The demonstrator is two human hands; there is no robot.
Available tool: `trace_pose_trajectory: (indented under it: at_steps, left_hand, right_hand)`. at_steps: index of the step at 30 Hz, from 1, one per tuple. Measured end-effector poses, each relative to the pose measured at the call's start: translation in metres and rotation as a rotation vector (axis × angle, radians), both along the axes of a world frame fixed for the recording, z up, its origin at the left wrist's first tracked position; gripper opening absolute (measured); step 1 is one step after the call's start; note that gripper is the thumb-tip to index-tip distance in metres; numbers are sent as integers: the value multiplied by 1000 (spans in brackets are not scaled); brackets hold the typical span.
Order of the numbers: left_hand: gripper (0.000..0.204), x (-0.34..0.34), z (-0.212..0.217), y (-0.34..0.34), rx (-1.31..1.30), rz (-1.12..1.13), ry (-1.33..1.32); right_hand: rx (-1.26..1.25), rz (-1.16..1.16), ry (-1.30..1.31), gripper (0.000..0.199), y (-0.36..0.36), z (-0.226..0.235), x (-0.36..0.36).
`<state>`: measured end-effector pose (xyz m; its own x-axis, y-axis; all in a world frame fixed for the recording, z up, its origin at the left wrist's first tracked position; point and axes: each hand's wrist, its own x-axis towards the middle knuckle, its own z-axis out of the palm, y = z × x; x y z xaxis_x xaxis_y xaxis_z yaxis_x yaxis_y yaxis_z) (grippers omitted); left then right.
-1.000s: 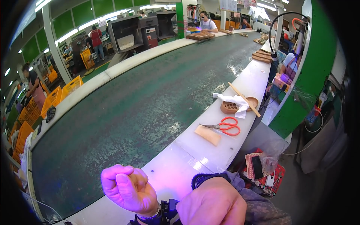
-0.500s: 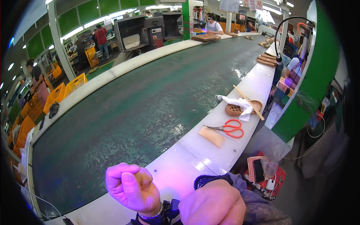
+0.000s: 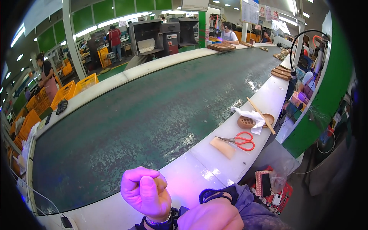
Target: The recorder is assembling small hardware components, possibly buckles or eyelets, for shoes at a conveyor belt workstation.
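Observation:
My left hand (image 3: pixel 146 191) is raised over the near edge of the work surface, closed in a fist with the thumb folded over the fingers; nothing shows in it. A metal watch band (image 3: pixel 159 221) and a black strap with a small black block (image 3: pixel 178 214) circle its wrist. Right beside that wrist, my right hand (image 3: pixel 210 215) is curled, back upward, its fingertips hidden. What it grips, if anything, I cannot make out. Beyond the hands, red-handled scissors (image 3: pixel 244 141) lie against a pale tan block (image 3: pixel 222 148) on the white ledge (image 3: pixel 191 165).
A brown shoe sole (image 3: pixel 246 122), a white cloth (image 3: pixel 254 116) and a wooden stick (image 3: pixel 261 115) lie farther along the ledge. The dark green conveyor belt (image 3: pixel 134 119) runs along the left. A green panel (image 3: pixel 326 92) stands right, above a red bag (image 3: pixel 283 199). Other people work far off.
The whole view has shifted, so the scene sits slightly lower and farther right. My left fist keeps its shape; my right hand sits a little lower, still next to the left wrist.

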<state>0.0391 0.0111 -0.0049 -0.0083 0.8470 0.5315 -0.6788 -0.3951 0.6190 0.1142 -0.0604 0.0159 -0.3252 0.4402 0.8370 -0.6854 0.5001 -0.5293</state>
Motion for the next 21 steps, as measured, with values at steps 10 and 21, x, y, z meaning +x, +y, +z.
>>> trace_pose_trajectory:
  at_steps: [10,21]
  left_hand:
    - [22,-1,0,2,16,12,18]
    - [21,1,0,1,4,-7,1]
  right_hand:
    - [106,-18,19,18,11,1,0]
    - [255,-107,27,16,12,2,0]
